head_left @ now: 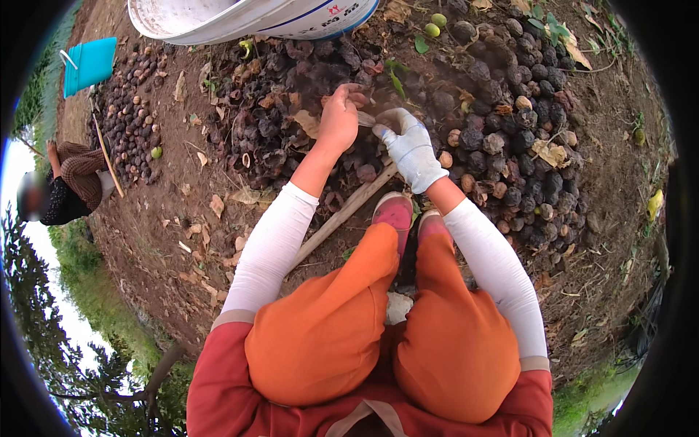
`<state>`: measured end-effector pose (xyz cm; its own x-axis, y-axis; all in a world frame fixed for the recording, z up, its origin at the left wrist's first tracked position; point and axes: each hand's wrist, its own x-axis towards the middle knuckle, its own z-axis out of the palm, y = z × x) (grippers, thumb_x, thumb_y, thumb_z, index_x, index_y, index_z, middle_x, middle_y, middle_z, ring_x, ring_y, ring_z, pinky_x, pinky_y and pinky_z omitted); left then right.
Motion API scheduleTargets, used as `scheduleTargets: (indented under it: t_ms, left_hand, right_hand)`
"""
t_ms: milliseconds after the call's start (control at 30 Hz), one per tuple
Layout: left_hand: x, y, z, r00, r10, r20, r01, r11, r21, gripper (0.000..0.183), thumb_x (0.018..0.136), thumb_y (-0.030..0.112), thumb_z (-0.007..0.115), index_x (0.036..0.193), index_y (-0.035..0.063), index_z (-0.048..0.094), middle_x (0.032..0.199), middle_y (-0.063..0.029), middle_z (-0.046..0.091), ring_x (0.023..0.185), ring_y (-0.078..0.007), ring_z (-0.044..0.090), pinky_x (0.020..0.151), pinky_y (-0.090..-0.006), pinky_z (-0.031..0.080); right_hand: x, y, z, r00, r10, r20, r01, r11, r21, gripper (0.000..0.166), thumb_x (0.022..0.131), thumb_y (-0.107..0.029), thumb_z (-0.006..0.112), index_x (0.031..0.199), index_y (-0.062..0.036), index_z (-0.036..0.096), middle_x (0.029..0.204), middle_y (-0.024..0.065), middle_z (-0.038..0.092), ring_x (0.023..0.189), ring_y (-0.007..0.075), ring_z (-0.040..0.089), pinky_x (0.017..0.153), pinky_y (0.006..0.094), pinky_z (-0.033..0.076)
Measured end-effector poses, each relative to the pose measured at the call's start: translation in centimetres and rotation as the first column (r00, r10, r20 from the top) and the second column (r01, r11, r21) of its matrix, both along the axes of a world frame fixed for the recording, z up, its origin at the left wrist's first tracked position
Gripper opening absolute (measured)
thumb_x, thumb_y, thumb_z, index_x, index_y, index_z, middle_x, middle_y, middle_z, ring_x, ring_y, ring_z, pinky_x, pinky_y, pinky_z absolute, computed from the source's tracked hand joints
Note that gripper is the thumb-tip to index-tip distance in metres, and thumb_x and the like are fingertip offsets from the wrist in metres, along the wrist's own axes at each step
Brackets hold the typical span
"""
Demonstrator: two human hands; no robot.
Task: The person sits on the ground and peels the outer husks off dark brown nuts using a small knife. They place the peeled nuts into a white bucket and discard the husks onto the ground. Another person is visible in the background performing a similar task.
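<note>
My bare left hand [341, 117] is over a heap of dark walnut husks [267, 125], fingers bent. Close on its right, my right hand [409, 147] wears a pale knitted glove, with thumb and forefinger pointing towards the left hand. A small greyish piece [366, 119] shows between the two hands; what it is, and which hand grips it, I cannot tell. Below the hands a wooden stick [344, 216] lies slanting, its upper end near the gloved hand. A large pile of walnuts [527, 147], many in blackened husks, spreads to the right.
A white plastic bucket [317, 19] stands beyond the husks, near two green fruits [432, 29]. At the left are a teal bucket [90, 65], another walnut pile [131, 120] and a seated person [73, 180] beside a stick [108, 155]. My pink shoes [393, 213] are just below the hands.
</note>
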<state>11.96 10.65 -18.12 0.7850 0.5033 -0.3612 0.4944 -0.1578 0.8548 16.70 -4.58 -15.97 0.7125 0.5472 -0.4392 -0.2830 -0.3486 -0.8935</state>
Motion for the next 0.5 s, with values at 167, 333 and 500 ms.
scheduleTargets:
  t_ms: [167,333,500]
  left_hand:
    - [0.1,0.1,-0.5,1.0,-0.018,-0.01,0.018,0.999,0.03,0.036,0.088,-0.005,0.03,0.117,-0.0023,0.052,0.099,-0.0093,0.062,0.093,-0.0182,0.057,0.09,-0.0311,0.044]
    - [0.2,0.0,0.0,1.0,0.004,-0.009,-0.004,1.0,-0.009,0.036,0.087,-0.006,0.031,0.116,-0.0022,0.052,0.098,-0.0088,0.062,0.092,-0.0177,0.057,0.09,-0.0313,0.044]
    - [0.2,-0.1,-0.3,0.999,0.025,0.024,-0.024,1.0,-0.014,0.035,0.086,-0.005,0.035,0.116,-0.0016,0.052,0.097,-0.0093,0.063,0.089,-0.0186,0.058,0.086,-0.0308,0.045]
  right_hand:
    - [1.5,0.3,-3.1,0.999,0.011,0.048,0.002,0.969,-0.249,0.032,0.087,-0.02,0.065,0.109,0.002,0.058,0.097,0.0137,0.067,0.085,0.0199,0.062,0.077,0.031,0.047]
    - [1.0,-0.5,-2.8,0.982,-0.04,-0.182,0.042,0.999,0.007,0.027,0.088,-0.022,0.065,0.106,-0.0014,0.06,0.087,0.0059,0.064,0.074,0.0131,0.055,0.07,0.028,0.046]
    - [-0.2,-1.1,-3.3,0.999,-0.018,0.044,0.011,0.99,0.14,0.024,0.086,-0.017,0.065,0.104,-0.003,0.06,0.094,0.0098,0.064,0.084,0.0224,0.058,0.077,0.0332,0.046]
